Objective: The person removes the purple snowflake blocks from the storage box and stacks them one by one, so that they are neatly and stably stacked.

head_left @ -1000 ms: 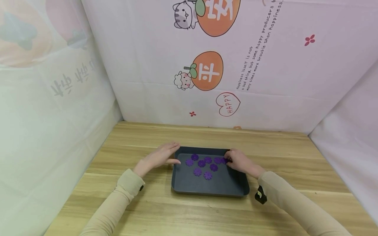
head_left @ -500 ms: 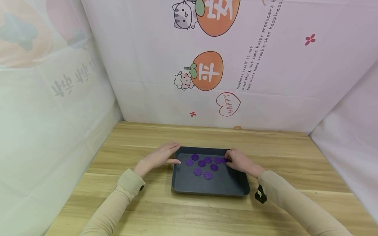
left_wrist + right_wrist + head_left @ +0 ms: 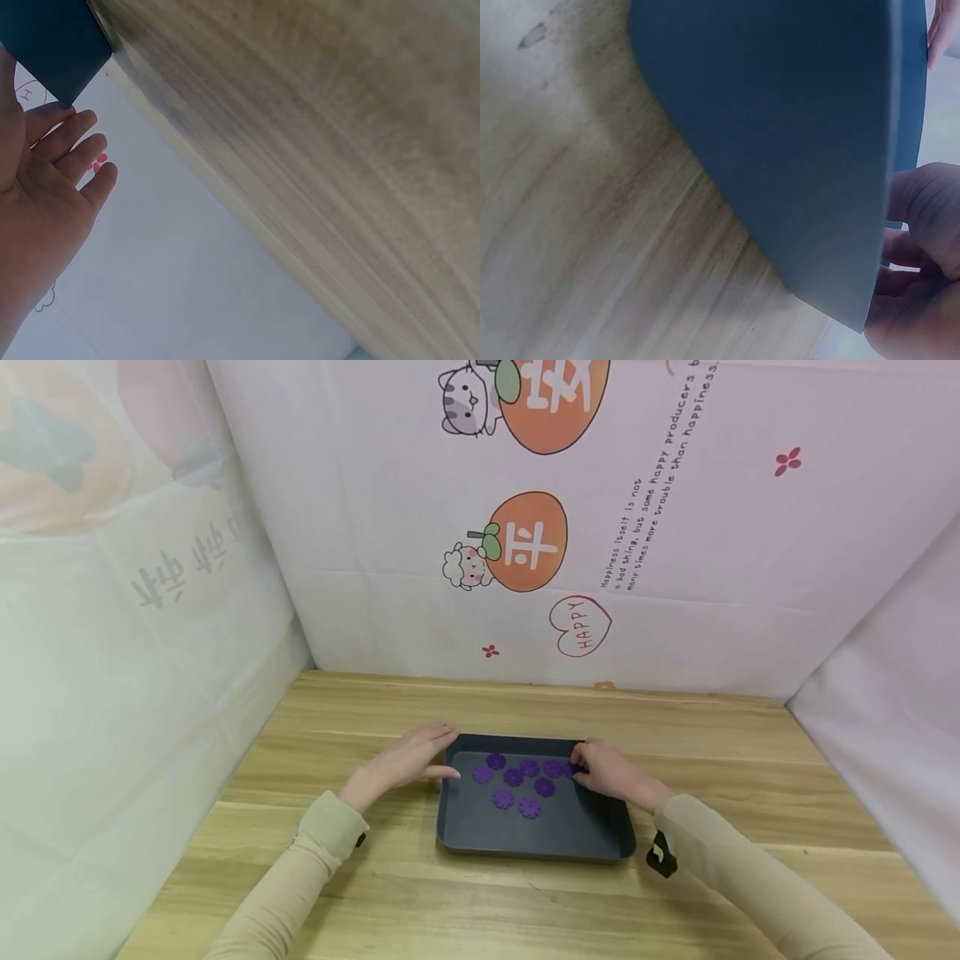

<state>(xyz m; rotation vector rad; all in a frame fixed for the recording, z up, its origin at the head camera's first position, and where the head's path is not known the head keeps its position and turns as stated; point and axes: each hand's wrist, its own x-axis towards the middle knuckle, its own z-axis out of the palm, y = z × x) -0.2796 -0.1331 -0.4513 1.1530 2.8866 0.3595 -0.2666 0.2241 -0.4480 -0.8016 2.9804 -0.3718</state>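
Observation:
A dark grey rectangular tray (image 3: 525, 841) lies on the wooden table, with several purple flower-shaped discs (image 3: 503, 797) flat inside it, mostly toward the back. Over the tray's back right part, my right hand (image 3: 611, 772) has curled fingers and pinches a purple disc (image 3: 569, 770), partly hidden by the fingertips. My left hand (image 3: 408, 758) is beside the tray's left back corner, fingers fairly straight and thumb reaching over the rim. In the left wrist view, the left fingers (image 3: 66, 136) lie by the tray corner (image 3: 60, 45). The tray wall (image 3: 780, 150) hides part of the right hand in the right wrist view.
The wooden table (image 3: 360, 885) extends around the tray on all sides. A white printed cloth (image 3: 375, 510) hangs behind the table, and plain white cloth (image 3: 900, 635) encloses the right side.

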